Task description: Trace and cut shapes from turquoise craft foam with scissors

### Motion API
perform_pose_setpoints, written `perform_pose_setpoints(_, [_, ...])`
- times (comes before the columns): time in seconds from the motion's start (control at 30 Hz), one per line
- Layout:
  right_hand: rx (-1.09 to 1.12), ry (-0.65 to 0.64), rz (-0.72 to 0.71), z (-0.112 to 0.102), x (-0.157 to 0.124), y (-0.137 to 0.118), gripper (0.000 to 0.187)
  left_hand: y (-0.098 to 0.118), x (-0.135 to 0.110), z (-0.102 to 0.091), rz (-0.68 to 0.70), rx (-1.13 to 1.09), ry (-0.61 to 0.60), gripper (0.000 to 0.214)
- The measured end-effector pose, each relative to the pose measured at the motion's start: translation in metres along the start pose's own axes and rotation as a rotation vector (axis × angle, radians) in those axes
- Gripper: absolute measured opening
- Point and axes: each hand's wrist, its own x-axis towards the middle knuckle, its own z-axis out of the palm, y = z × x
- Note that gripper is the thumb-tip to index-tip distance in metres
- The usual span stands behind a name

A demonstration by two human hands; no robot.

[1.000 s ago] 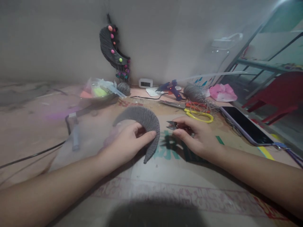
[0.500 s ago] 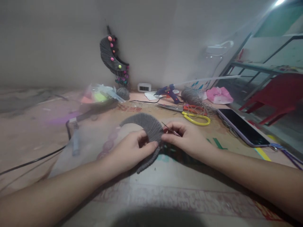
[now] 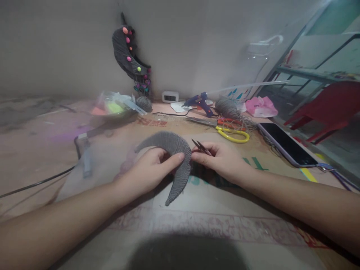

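A crescent shape wrapped in grey yarn (image 3: 174, 150) lies on the cardboard-covered table (image 3: 197, 213) in front of me. My left hand (image 3: 149, 170) pinches its inner edge, thumb on top. My right hand (image 3: 222, 159) is closed round small thread snips (image 3: 201, 147), whose dark blades point left and up at the crescent's outer edge. Both forearms reach in from the bottom corners.
Yellow-handled scissors (image 3: 233, 135), orange-handled scissors, a ball of grey yarn (image 3: 227, 108) and a blue glue gun (image 3: 198, 102) lie behind my right hand. A phone (image 3: 287, 144) rests at the right. A finished beaded crescent (image 3: 126, 56) leans on the wall; a bead container (image 3: 112, 108) sits left.
My right hand has brought the snips left, from apart from the crescent to right against its outer edge. The left hand keeps its pinch on the crescent, which shifted slightly.
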Motion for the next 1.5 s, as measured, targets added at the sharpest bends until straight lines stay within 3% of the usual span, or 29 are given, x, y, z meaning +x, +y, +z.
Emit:
perform_pose_setpoints(0.2, [-0.018, -0.03, 0.001, 0.002, -0.001, -0.002, 0.033, -0.005, 0.001, 0.0, 0.013, 0.025, -0.01, 0.044])
perform_pose_setpoints(0.6, [0.061, -0.09, -0.057, -0.001, -0.001, 0.003, 0.035, -0.005, 0.001, 0.0, -0.018, -0.004, 0.0, 0.045])
perform_pose_setpoints(1.0, [0.0, -0.087, 0.024, 0.0, -0.004, 0.002, 0.036, -0.006, 0.0, -0.003, -0.024, 0.144, 0.035, 0.056])
perform_pose_setpoints(1.3, [0.071, -0.118, -0.083, -0.002, -0.002, 0.006, 0.03, -0.005, 0.001, -0.004, -0.032, 0.106, 0.02, 0.048])
perform_pose_setpoints(1.5, [0.02, -0.108, -0.102, -0.004, -0.003, 0.006, 0.048, 0.0, 0.001, -0.004, -0.097, 0.089, 0.026, 0.051])
